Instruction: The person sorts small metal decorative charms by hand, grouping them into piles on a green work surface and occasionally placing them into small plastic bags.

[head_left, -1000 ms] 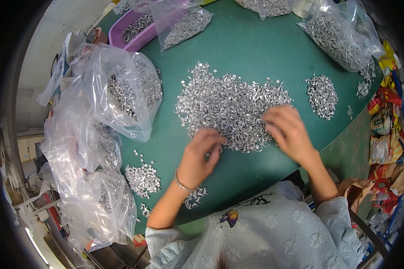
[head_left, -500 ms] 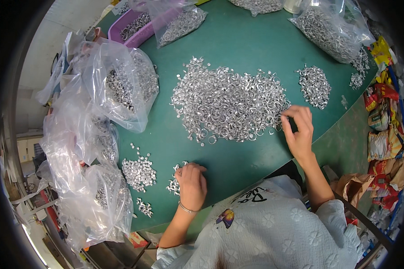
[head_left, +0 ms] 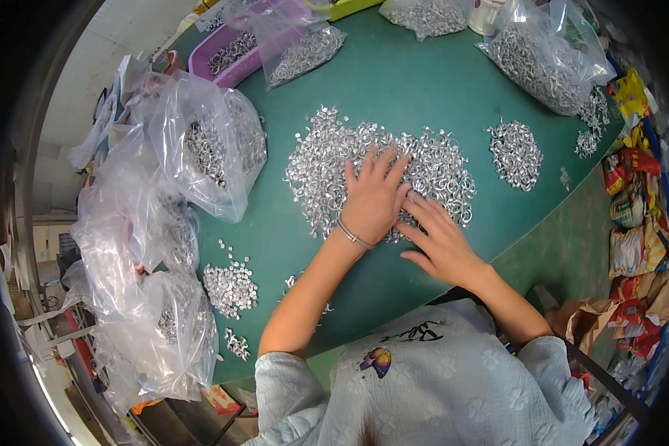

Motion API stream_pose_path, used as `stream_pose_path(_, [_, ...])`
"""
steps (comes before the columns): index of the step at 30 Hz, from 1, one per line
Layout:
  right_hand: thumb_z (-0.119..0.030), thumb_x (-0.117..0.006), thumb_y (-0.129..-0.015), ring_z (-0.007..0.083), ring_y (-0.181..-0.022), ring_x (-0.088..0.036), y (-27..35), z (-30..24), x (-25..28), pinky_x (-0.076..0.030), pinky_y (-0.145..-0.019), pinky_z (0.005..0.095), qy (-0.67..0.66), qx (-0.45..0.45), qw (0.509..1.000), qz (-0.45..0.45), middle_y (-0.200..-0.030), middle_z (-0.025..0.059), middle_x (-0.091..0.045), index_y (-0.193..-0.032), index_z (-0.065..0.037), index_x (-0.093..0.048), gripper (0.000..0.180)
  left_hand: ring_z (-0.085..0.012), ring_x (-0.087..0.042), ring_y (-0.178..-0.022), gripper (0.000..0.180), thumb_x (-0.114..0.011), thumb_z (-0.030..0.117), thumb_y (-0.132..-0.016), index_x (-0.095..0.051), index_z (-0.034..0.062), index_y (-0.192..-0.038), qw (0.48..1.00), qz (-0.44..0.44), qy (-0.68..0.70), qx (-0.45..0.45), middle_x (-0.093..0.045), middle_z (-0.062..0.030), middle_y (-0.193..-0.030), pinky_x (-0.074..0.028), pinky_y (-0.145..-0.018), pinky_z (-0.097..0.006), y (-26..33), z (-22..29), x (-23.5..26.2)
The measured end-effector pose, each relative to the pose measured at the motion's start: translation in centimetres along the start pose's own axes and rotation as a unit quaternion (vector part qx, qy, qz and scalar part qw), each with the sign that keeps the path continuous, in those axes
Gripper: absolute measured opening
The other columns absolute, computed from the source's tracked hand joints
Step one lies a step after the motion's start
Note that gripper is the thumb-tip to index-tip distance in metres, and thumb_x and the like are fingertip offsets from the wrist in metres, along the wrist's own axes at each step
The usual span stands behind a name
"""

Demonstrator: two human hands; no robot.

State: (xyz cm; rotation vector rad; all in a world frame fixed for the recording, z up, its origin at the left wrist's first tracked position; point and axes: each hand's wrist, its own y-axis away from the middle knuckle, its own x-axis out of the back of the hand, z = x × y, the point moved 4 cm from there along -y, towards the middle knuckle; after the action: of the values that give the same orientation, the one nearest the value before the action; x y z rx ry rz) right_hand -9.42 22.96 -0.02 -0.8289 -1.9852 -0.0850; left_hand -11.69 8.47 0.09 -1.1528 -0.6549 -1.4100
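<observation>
A wide heap of small silvery metal rings and ring-like parts (head_left: 323,160) covers the middle of the green table (head_left: 290,245). My left hand (head_left: 375,195), with a bracelet at the wrist, lies on the heap with its fingers spread. Close against it on the right, my right hand (head_left: 438,241) is open, fingertips at the heap's near edge. Neither hand grips a part. Under my left forearm, a few small metal pieces (head_left: 291,282) partly show. A small pile of metal parts (head_left: 231,288) lies left of that forearm.
Clear plastic bags of metal parts (head_left: 208,149) crowd the left edge. A purple bin (head_left: 245,68) and a further bag (head_left: 308,56) stand at the far left. Another small pile (head_left: 516,154) sits right of the heap, near a large filled bag (head_left: 539,67). Colourful packages (head_left: 628,245) lie beyond the right edge.
My left hand has moved up and right from the small pieces onto the big heap, its fingers spreading. My right hand has come left from the heap's right end to beside it.
</observation>
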Motion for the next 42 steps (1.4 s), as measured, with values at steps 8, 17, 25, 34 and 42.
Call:
stream_pose_path(8, [-0.004, -0.07, -0.075, 0.0292, -0.108, -0.058, 0.7, 3.0, 3.1, -0.042, -0.095, 0.0427, -0.047, -0.06, 0.984, 0.164, -0.101, 0.0073, -0.064, -0.094, -0.002, -0.067, 0.019, -0.038, -0.042, -0.125, 0.047, -0.059, -0.002, -0.073, -0.056, 0.0062, -0.119, 0.996, -0.02, 0.037, -0.079, -0.049, -0.0144, -0.131, -0.038, -0.103, -0.05, 3.3, -0.6, 0.9])
stream_pose_path(17, [-0.027, -0.074, -0.076, 0.0423, -0.136, -0.028, -2.9, 1.2, 0.0, -0.026, -0.109, 0.0556, 0.044, -0.024, 0.999, -0.012, -0.143, 0.0161, -0.038, -0.123, -0.003, -0.055, 0.055, -0.0384, -0.046, -0.122, 0.045, -0.056, -0.008, -0.067, -0.058, 0.0024, -0.111, 0.997, 0.0, 0.034, -0.069, -0.05, -0.0168, -0.126, -0.04, -0.102, -0.05, 7.2, -1.9, 1.7])
stream_pose_path(25, [-0.023, -0.074, -0.075, 0.04, -0.134, -0.032, -0.9, -0.2, 0.2, -0.033, -0.105, 0.0534, 0.041, 0.048, 0.996, -0.063, -0.137, 0.0142, -0.044, -0.116, -0.004, -0.06, 0.048, -0.035, -0.048, -0.122, 0.043, -0.054, -0.01, -0.072, -0.056, 0.0014, -0.113, 0.999, 0.008, 0.046, -0.009, -0.053, -0.0169, -0.122, -0.035, -0.106, -0.05, 8.7, -2.9, 2.9])
stream_pose_path(34, [-0.03, -0.074, -0.075, 0.0337, -0.13, -0.038, -4.8, -0.1, -0.3, -0.029, -0.106, 0.052, 0.04, -0.001, 0.999, -0.009, -0.131, 0.012, -0.049, -0.116, -0.006, -0.058, 0.05, -0.0323, -0.046, -0.121, 0.048, -0.069, 0.008, -0.077, -0.055, 0.0101, -0.123, 0.997, 0.026, 0.049, 0.058, -0.051, -0.0106, -0.126, -0.031, -0.103, -0.049, 5.3, -2.0, 3.7])
stream_pose_path(42, [-0.021, -0.071, -0.076, 0.03, -0.12, -0.05, -2.5, 2.1, 0.5, -0.032, -0.103, 0.0492, 0.064, -0.016, 0.996, 0.058, -0.118, 0.0074, -0.058, -0.098, -0.007, -0.062, 0.028, -0.0343, -0.039, -0.127, 0.046, -0.072, 0.019, -0.076, -0.057, 0.0137, -0.118, 0.999, -0.012, -0.038, 0.03, -0.048, -0.0065, -0.132, -0.024, -0.105, -0.064, 6.9, -3.9, 2.9])
